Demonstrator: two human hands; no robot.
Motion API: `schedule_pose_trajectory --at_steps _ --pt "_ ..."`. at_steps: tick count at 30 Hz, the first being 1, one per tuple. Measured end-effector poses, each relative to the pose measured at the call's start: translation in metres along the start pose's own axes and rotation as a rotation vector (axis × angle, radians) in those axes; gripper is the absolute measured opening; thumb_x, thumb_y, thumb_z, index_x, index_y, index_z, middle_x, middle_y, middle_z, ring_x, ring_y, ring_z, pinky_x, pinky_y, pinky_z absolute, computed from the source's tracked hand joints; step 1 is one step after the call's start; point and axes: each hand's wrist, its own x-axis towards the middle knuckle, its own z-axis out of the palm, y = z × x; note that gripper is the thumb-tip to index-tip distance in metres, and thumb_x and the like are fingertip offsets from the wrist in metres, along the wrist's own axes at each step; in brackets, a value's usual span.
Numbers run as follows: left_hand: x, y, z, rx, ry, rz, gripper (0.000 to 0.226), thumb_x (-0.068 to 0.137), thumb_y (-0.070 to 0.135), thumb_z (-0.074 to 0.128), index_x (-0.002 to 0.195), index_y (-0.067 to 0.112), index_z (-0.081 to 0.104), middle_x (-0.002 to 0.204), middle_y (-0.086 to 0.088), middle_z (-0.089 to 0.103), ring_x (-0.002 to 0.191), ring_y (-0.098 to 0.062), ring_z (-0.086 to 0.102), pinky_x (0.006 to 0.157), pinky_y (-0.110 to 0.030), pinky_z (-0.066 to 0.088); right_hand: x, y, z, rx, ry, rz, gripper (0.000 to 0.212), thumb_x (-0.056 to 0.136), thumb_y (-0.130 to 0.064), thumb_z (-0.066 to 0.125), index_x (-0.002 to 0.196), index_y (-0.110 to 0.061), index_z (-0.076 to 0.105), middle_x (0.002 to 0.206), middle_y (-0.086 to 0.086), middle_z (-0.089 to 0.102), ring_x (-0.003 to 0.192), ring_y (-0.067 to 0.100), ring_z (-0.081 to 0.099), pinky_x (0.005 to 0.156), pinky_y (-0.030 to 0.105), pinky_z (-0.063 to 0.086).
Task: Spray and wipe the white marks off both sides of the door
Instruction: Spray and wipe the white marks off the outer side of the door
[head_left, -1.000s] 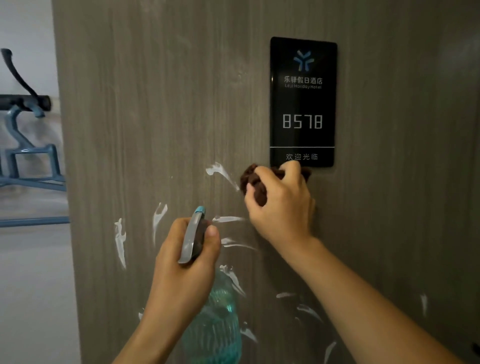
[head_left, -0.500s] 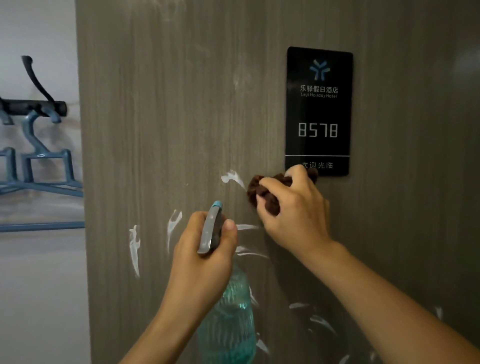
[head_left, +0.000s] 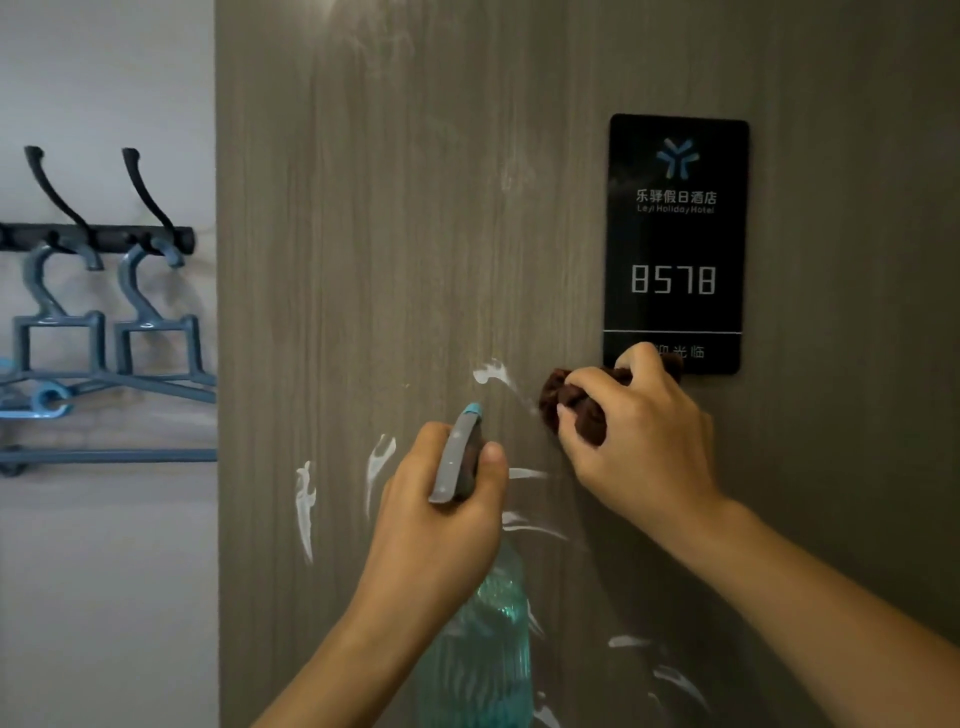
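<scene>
A grey wood-grain door (head_left: 415, 234) fills most of the view, with several white smear marks (head_left: 491, 371) across its lower middle. My left hand (head_left: 441, 514) grips a teal spray bottle (head_left: 480, 654) by its grey trigger head, nozzle pointed at the door. My right hand (head_left: 639, 441) holds a bunched brown cloth (head_left: 571, 402) pressed against the door, just below the black room sign (head_left: 675, 244) and right of the top smear. More smears show near the bottom right (head_left: 675, 675).
The door's left edge (head_left: 217, 364) stands against a pale wall. A black hook rail (head_left: 98, 236) on that wall carries blue plastic hangers (head_left: 104, 343).
The view has shifted left, so door and sign sit further right in frame. Both hands keep their grips; the cloth stays near the sign's lower corner.
</scene>
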Motion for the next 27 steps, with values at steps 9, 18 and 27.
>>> schedule_pose_trajectory --at_steps 9,18,27 --pt "-0.004 0.005 0.009 0.045 0.081 -0.003 0.025 0.102 0.028 0.063 0.084 0.013 0.057 0.068 0.014 0.052 0.057 -0.004 0.044 0.054 -0.016 0.040 -0.011 0.016 0.012 0.120 0.089 -0.020 0.028 0.092 -0.039 0.069 0.110 -0.018 0.067 0.106 0.008 0.047 0.076 0.019 0.049 0.055 0.030 0.051" --pt "-0.015 0.000 0.001 0.002 0.092 -0.037 0.022 0.100 0.029 0.065 0.085 0.013 0.064 0.062 0.004 0.051 0.054 -0.006 0.047 0.050 -0.016 0.039 -0.047 0.019 0.023 0.042 0.020 -0.005 0.052 0.088 -0.049 0.063 0.128 -0.015 0.057 0.118 0.020 0.046 0.080 0.033 0.060 0.050 0.032 0.054" --pt "-0.002 -0.008 -0.035 0.027 0.020 0.025 0.026 0.098 0.034 0.065 0.088 0.010 0.065 0.067 -0.005 0.054 0.055 -0.006 0.047 0.052 -0.015 0.039 0.009 -0.015 0.011 0.071 0.060 -0.120 0.036 0.092 -0.038 0.068 0.122 -0.020 0.063 0.116 0.012 0.047 0.084 0.029 0.061 0.060 0.031 0.054"
